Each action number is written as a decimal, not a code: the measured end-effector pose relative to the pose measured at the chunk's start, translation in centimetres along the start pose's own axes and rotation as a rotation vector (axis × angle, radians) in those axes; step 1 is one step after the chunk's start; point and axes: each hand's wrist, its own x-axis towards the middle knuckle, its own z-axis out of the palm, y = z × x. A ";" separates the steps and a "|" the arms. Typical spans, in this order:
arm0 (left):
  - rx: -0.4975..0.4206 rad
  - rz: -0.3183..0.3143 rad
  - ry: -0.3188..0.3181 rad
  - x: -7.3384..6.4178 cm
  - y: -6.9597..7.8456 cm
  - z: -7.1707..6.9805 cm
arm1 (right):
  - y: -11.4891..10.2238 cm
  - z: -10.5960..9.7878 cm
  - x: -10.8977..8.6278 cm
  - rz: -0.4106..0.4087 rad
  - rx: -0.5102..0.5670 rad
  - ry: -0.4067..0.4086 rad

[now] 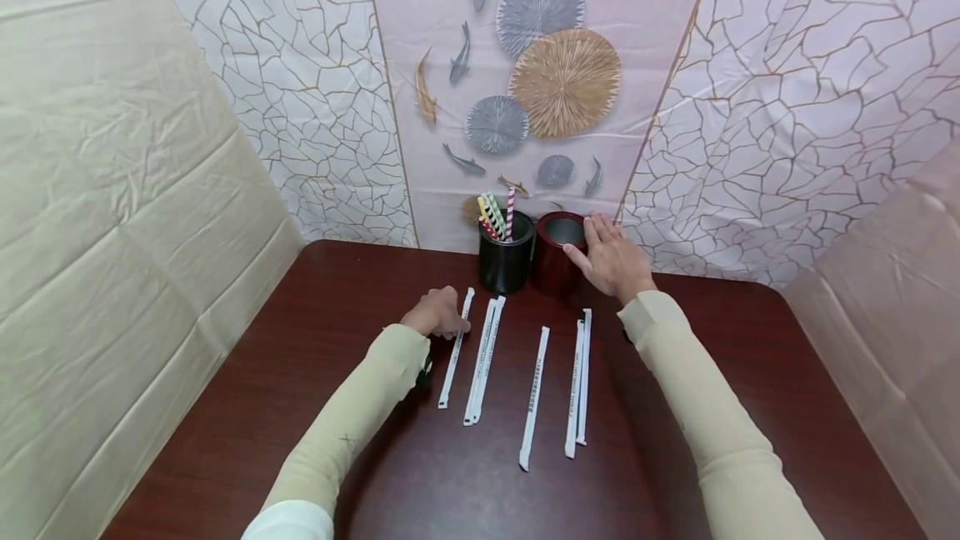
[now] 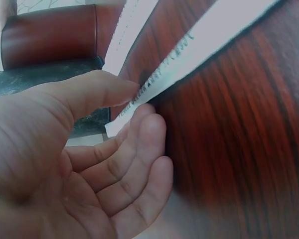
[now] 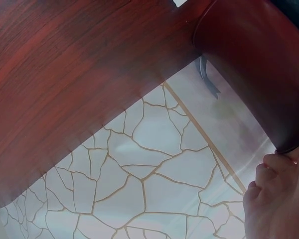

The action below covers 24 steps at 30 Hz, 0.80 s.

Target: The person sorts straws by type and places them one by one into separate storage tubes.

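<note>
My left hand (image 1: 440,313) is at the leftmost of several straws in white paper sleeves. Its thumb and forefinger pinch that wrapped straw (image 2: 164,72) near its far end, while the other fingers bend loosely below. At the back of the table stands a dark red cylindrical cup (image 1: 553,265). The right hand (image 1: 617,261) rests against this cup's right side at the rim, fingers extended and thumb spread toward the front. In the right wrist view, fingertips (image 3: 269,172) show right at the rim of the cup.
Left of the red cup, a black cup (image 1: 504,265) holds several striped straws (image 1: 495,217). Two wrapped straws (image 1: 486,361) lie close together right of the left hand. Another wrapped straw (image 1: 534,398) and a further pair (image 1: 577,390) lie rightward. A patterned cloth (image 1: 480,65) hangs behind the table.
</note>
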 end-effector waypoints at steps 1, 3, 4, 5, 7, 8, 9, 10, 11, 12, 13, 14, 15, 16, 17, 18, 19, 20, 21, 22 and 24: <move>0.002 0.001 -0.003 0.0 0.0 0.0 | 0.0 0.0 0.0 0.000 -0.002 -0.001; 0.005 0.000 -0.009 0.1 0.2 0.0 | 0.0 0.0 0.0 0.000 -0.002 0.000; 0.006 -0.003 -0.011 0.1 0.2 0.0 | 0.0 0.1 0.0 0.000 0.000 0.000; 0.004 -0.004 -0.015 0.1 0.2 0.0 | 0.0 0.1 0.1 0.000 0.002 0.001; -0.006 -0.010 -0.023 0.1 0.3 -0.1 | 0.0 0.1 0.1 -0.004 0.002 0.006; -0.010 -0.012 -0.027 0.1 0.3 -0.2 | 0.1 0.1 0.1 -0.005 0.003 0.007; -0.014 -0.014 -0.032 0.2 0.3 -0.2 | 0.1 0.2 0.1 -0.005 0.004 0.010; -0.015 -0.005 -0.034 1.3 -0.5 0.3 | 0.1 0.2 0.1 -0.005 0.004 0.011; -0.021 -0.005 -0.041 1.3 -0.6 0.2 | 0.1 0.2 0.1 -0.007 0.003 0.012; -0.026 -0.005 -0.046 1.2 -0.6 0.2 | 0.0 0.2 0.1 -0.008 0.004 0.012; -0.028 -0.003 -0.049 1.2 -0.6 0.1 | 0.0 0.2 0.1 -0.007 0.005 0.011; -0.032 0.000 -0.050 1.2 -0.6 0.1 | 0.0 0.2 0.1 -0.004 0.007 0.011; -0.033 0.000 -0.051 1.1 -0.6 0.0 | 0.0 0.2 0.1 -0.002 0.007 0.011; -0.034 0.005 -0.047 1.1 -0.6 0.0 | 0.0 0.2 0.1 0.000 0.007 0.011; -0.037 0.000 -0.043 -0.2 0.3 -0.6 | -0.1 0.1 0.0 0.001 0.007 0.012; -0.036 0.006 -0.032 -0.2 0.3 -0.7 | -0.1 0.1 0.0 0.003 0.009 0.012; -0.035 0.013 -0.021 -0.4 0.4 -0.8 | -0.1 0.1 0.0 0.005 0.007 0.013; -0.038 0.019 -0.008 -0.5 0.5 -0.9 | -0.1 0.1 0.0 0.007 0.007 0.014; -0.038 0.024 0.005 -0.6 0.5 -1.0 | -0.2 0.0 -0.1 0.006 0.006 0.016; -0.037 0.034 0.021 -0.8 0.6 -1.2 | -0.2 0.0 -0.1 0.006 0.005 0.017; -0.034 0.048 0.044 -1.1 0.7 -1.5 | -0.3 -0.1 -0.1 0.004 0.002 0.020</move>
